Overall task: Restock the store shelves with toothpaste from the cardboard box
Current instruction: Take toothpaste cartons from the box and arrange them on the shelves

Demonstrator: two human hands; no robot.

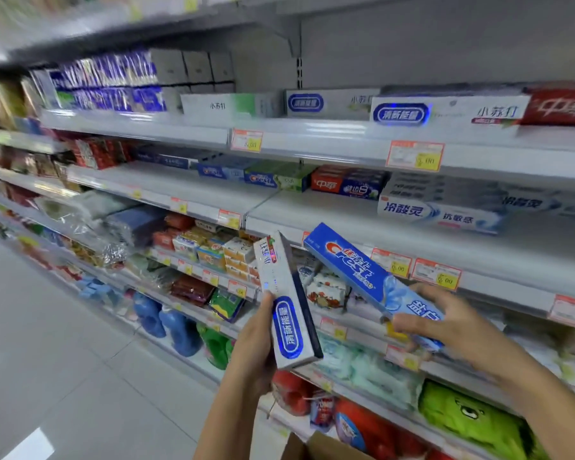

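**shelfnoob:** Two cartons are being carried at once. The white carton [287,313] is gripped upright in the left hand [256,340], and the blue Crest carton [362,273] is pinched by its near end in the right hand [445,323]. How is this best shelved?

**aisle7:** Brands should be matched first. The Crest row [266,179] is seen around 12 o'clock on the middle shelf [346,217], so the blue one is probably best slid in there, logo out. The white one likely belongs with the matching white cartons [445,112] at 1 o'clock (blurry, but the badge looks the same). One carton should be placed at a time. The cardboard box [312,448] is barely visible at 6 o'clock.
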